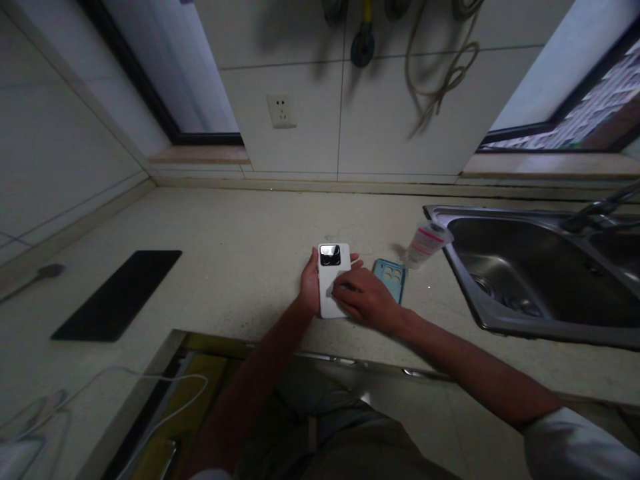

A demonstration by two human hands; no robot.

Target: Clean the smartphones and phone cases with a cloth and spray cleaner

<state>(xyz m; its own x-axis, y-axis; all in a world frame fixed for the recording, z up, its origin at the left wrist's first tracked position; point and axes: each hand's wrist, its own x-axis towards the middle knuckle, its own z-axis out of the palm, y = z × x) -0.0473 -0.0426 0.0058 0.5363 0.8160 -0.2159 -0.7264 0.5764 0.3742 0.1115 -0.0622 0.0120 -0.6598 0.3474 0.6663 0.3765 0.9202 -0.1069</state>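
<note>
A white smartphone (327,301) is held with its back and dark camera block facing up. My left hand (309,285) wraps round its left edge, and fingertips show past its right edge. Over the lower half of the phone's back, my right hand (367,297) is closed with its fingers bent together; what they hold, if anything, is hidden. A teal phone case (393,277) lies on the counter just beyond my right hand, partly covered by it. Behind the case stands a clear plastic cup (427,245) with pink-red markings, leaning a little.
A steel sink (460,283) with a faucet (597,212) is set into the counter (240,267) at right. On the left lie a black mat (117,297), a spoon-like utensil (50,271) and a white cable (145,375). A wall socket (281,111) sits above the back edge.
</note>
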